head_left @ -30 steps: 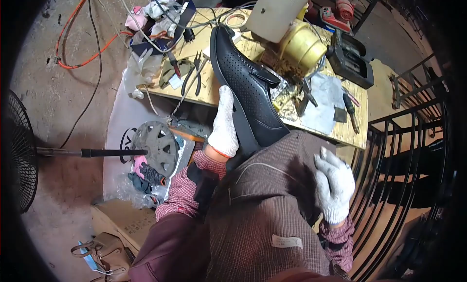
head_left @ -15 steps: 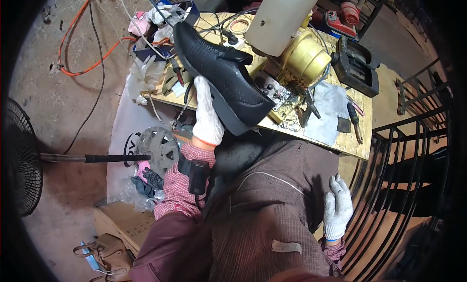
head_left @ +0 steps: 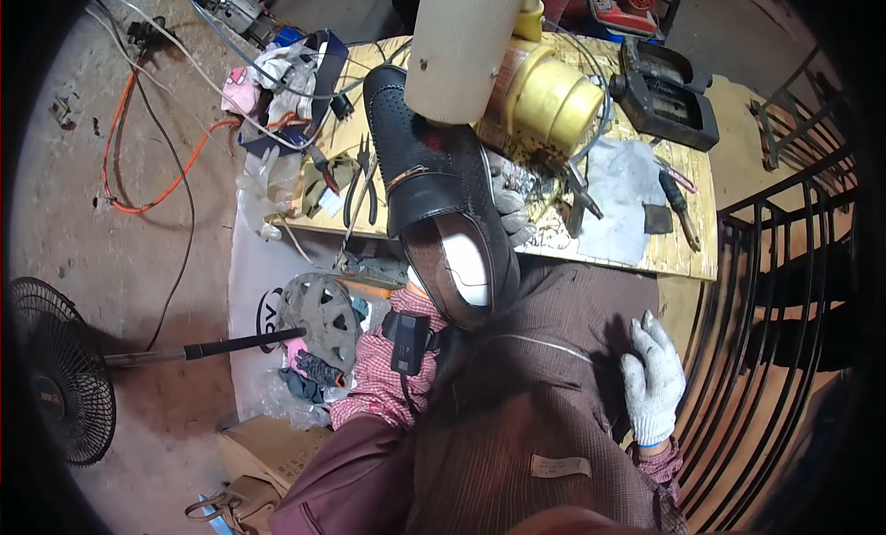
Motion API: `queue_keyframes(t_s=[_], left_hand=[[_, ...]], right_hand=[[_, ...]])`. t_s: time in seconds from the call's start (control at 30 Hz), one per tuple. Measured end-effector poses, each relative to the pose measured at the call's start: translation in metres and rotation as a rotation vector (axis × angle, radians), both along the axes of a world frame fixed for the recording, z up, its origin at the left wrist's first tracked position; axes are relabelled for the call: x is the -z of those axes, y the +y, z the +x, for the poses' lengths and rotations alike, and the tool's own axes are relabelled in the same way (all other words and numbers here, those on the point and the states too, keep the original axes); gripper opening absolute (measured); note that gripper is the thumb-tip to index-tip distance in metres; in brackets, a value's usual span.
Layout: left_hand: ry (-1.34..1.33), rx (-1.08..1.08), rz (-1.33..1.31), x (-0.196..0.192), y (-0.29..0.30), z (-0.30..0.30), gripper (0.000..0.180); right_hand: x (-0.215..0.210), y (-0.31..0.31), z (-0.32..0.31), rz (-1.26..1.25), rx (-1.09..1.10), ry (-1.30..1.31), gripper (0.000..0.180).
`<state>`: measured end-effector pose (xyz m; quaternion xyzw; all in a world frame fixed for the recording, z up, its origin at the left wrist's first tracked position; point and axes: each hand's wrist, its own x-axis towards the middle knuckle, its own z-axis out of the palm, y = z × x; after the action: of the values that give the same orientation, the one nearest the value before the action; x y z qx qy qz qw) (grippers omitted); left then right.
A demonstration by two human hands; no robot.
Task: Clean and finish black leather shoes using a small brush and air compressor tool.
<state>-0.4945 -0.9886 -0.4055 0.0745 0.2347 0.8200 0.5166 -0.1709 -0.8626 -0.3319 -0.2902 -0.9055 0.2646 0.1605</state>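
A black leather loafer (head_left: pixel 420 180) is held up at the table's near edge, toe pointing away and opening toward me. It has a perforated upper, a strap with a thin metal trim, and a white patch inside. My left hand (head_left: pixel 513 219), in a whitish glove, grips it from beneath; only fingertips show along its right side, while the palm is hidden. A cream tube (head_left: pixel 461 51) hangs over the loafer's front, where a small red glow shows on the leather. My right hand (head_left: pixel 653 387), gloved in white, lies on my thigh, fingers stretched out and holding nothing.
Behind the loafer, a yellow cylindrical housing (head_left: pixel 558 97) stands on the wooden table (head_left: pixel 683 249). Pliers (head_left: pixel 362 189), a screwdriver (head_left: pixel 679 210) and a black tray-like part (head_left: pixel 664 97) lie around it. A black metal rack (head_left: pixel 766 332) stands right, a fan (head_left: pixel 60 378) left.
My left hand has turned the loafer from its side view to top-up, bringing its toe beneath the cream tube. My right hand stays on my thigh. The view has shifted slightly.
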Motion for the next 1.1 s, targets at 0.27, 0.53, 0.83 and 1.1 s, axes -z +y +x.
queue_keyframes(t_s=[0.27,0.53,0.83,1.1], left_hand=[[-0.151,0.140,0.625,-0.030,0.025,-0.026,0.053],[0.073,-0.326,0.064,0.028,-0.009,-0.095,0.072],[0.146,-0.804,-0.259,-0.060,0.007,-0.050,0.088],[0.096,-0.862,-0.290,-0.074,-0.010,-0.035,0.090]], right_hand=[[0.011,0.011,-0.001,-0.071,0.027,-0.004,0.037],[0.019,0.020,-0.012,-0.105,-0.018,-0.019,0.038],[0.022,0.020,-0.021,-0.107,-0.052,0.009,0.035],[0.014,0.016,-0.016,0.052,-0.117,0.054,0.034]])
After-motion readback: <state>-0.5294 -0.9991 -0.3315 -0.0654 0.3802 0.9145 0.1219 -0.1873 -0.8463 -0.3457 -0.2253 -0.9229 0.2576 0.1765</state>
